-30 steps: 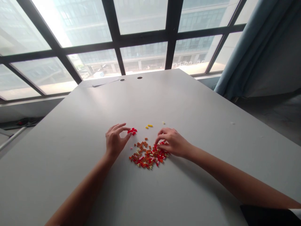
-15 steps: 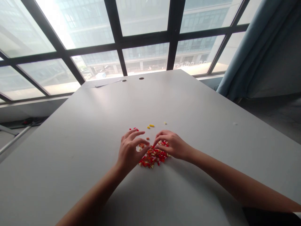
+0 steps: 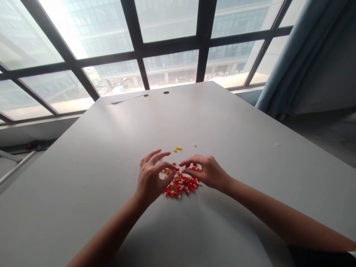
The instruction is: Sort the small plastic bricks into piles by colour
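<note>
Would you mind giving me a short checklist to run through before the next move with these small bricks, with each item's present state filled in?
1. Left hand free of bricks: cannot tell; its fingers curl at the pile's near edge, and anything pinched would be hidden.
2. Right hand free of bricks: cannot tell; its fingers curve over the pile's far side.
3. Heap of small red, orange and cream bricks gathered together: ok, with a few loose ones at its edges.
4. Yellow bricks gathered with the heap: not ok; they lie apart, beyond it.
5. Heap well in from the edges of the pale table: ok.
</note>
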Motion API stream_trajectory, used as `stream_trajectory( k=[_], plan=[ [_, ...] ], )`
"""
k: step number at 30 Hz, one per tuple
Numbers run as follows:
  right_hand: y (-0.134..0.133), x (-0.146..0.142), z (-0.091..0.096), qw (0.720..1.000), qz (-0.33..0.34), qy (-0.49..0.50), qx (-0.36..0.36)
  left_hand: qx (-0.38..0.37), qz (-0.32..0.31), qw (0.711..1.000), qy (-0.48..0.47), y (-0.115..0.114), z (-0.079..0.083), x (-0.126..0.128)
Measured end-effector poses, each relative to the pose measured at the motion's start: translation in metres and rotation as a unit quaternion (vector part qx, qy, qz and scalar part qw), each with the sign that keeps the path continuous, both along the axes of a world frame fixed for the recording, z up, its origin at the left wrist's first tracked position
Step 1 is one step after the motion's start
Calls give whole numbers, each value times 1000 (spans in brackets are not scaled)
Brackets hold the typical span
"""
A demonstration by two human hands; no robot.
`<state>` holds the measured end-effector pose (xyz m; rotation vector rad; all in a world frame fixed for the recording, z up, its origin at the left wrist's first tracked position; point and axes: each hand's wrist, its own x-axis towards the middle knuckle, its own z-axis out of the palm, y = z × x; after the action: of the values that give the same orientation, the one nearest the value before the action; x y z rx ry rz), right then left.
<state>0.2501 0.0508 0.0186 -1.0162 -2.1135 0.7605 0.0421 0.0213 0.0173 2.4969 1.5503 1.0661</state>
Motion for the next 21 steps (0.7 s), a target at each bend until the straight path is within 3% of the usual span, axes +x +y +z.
stream_trajectory(
  k=[4, 7, 12, 16, 21],
  plan=[
    [11, 19, -3, 993, -41, -102, 37, 30, 64, 997, -8, 16, -1, -20],
    [17, 29, -9, 983, -33, -175, 52, 27, 115, 993, -14, 31, -10, -36],
    [18, 29, -19, 976, -16, -214, 50, 0, 168, 986, 4, 45, -27, -49],
    [19, 25, -18, 974, -9, -220, 48, 14, 163, 987, 3, 42, -27, -47],
    [17, 20, -13, 971, -14, -237, 22, 27, 90, 996, -8, 26, -15, -30]
  ],
)
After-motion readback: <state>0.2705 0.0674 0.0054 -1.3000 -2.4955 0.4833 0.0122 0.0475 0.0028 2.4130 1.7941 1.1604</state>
